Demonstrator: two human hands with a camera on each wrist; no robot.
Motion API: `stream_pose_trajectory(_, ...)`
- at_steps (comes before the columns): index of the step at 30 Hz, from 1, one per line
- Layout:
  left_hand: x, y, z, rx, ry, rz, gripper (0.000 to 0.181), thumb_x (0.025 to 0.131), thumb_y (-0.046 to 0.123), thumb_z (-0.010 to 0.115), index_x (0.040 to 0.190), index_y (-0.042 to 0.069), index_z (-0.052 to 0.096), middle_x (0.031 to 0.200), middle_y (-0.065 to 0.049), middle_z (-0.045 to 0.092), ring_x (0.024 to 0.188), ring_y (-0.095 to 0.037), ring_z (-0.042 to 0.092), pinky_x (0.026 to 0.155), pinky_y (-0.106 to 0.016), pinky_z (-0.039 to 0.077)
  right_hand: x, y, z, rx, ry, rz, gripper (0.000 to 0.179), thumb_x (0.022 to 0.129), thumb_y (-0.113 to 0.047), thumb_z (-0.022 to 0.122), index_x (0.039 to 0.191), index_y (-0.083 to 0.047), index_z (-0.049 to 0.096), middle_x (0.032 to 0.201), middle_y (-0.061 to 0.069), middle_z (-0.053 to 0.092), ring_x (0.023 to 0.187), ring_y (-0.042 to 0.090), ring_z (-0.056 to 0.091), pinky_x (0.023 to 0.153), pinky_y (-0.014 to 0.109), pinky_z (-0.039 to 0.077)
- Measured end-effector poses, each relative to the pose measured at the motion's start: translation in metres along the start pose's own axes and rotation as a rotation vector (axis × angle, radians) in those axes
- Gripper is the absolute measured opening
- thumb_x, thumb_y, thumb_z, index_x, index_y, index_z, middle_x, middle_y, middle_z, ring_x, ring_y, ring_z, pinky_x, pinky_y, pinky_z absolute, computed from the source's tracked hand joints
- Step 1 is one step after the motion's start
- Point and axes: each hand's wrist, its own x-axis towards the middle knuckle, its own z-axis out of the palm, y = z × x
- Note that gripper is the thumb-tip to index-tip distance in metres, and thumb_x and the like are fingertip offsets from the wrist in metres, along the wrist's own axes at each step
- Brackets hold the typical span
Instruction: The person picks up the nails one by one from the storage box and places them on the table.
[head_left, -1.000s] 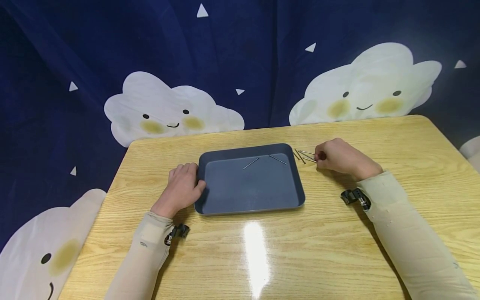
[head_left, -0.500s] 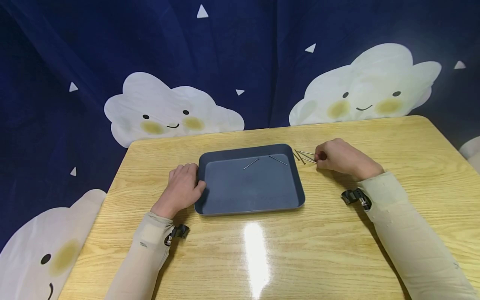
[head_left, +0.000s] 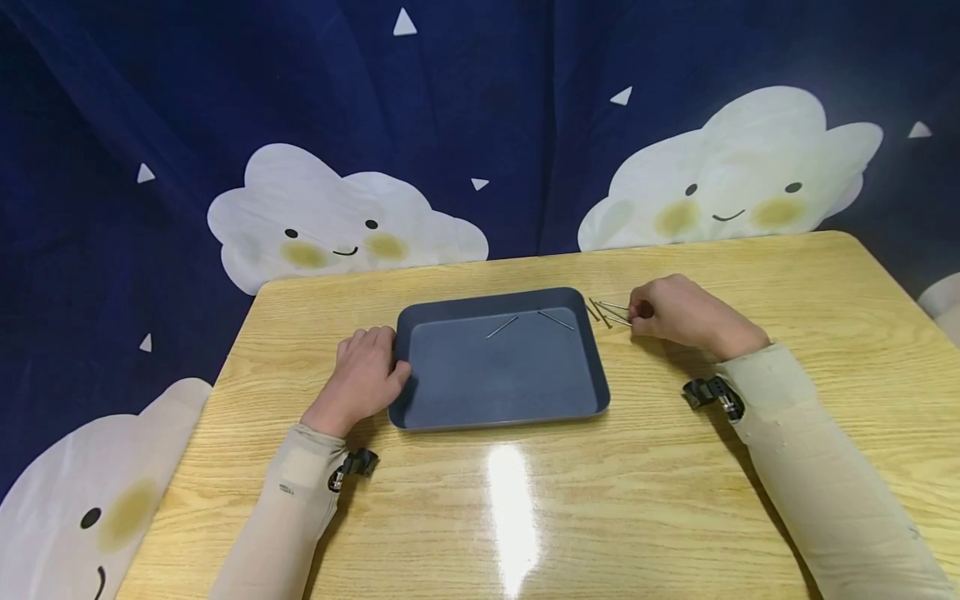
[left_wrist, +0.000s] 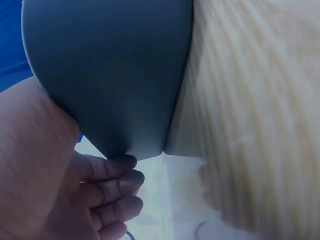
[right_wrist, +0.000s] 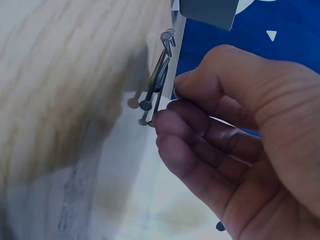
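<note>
1. Silver-toned nails (head_left: 614,305) lie on the wood-grain table (head_left: 615,500) directly left of the right hand (head_left: 682,315), long axes running roughly sideways, near ends at its fingertips.
2. Darker nails (head_left: 603,315) sit farther left, slanting along the right wall of the dark grey rectangular tray (head_left: 487,375), just beside it.
3. The right hand is plainly nearer, its fingers and thumb curled beside the nail heads; whether they pinch one, I cannot tell.
4. The left hand (head_left: 365,373) grips the tray's opposite short wall, thumb over the rim, fingers outside.
5. Two loose nails (head_left: 502,327) rest inside, toward the far wall, slanted in opposite directions.
</note>
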Motion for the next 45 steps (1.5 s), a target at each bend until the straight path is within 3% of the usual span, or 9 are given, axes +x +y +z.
stream_pose_trajectory(20, 0.001, 0.000, 0.000, -0.002, 0.009, -0.001, 0.035, 0.100, 0.028, 0.056, 0.119, -0.002, 0.055, 0.106, -0.016, 0.060, 0.096, -0.035, 0.048, 0.092, -0.052, 0.036, -0.005, -0.018, -0.010, -0.018, 0.032, -0.058, 0.008, 0.092, -0.012, 0.074, 0.087, -0.011, 0.068, 0.081, 0.001, 0.065, 0.073, 0.016, 0.054, 0.070, 0.034, 0.044)
stream_pose_trajectory(28, 0.001, 0.000, 0.001, -0.005, 0.007, -0.002, 0.038, 0.100, 0.028, 0.056, 0.123, -0.003, 0.055, 0.109, -0.017, 0.060, 0.097, -0.035, 0.049, 0.094, -0.053, 0.036, -0.007, -0.022, -0.013, -0.021, 0.083, -0.069, 0.003, 0.091, -0.011, 0.070, 0.090, -0.008, 0.071, 0.081, 0.001, 0.066, 0.073, 0.015, 0.055, 0.071, 0.034, 0.045)
stream_pose_trajectory(45, 0.000, 0.000, 0.000, -0.008, 0.013, -0.002, 0.036, 0.099, 0.027, 0.057, 0.119, -0.003, 0.055, 0.105, -0.016, 0.060, 0.096, -0.035, 0.049, 0.092, -0.053, 0.036, -0.013, -0.038, -0.022, -0.058, 0.219, -0.201, 0.007, 0.088, -0.005, 0.066, 0.087, -0.008, 0.071, 0.078, 0.000, 0.065, 0.070, 0.012, 0.055, 0.068, 0.033, 0.046)
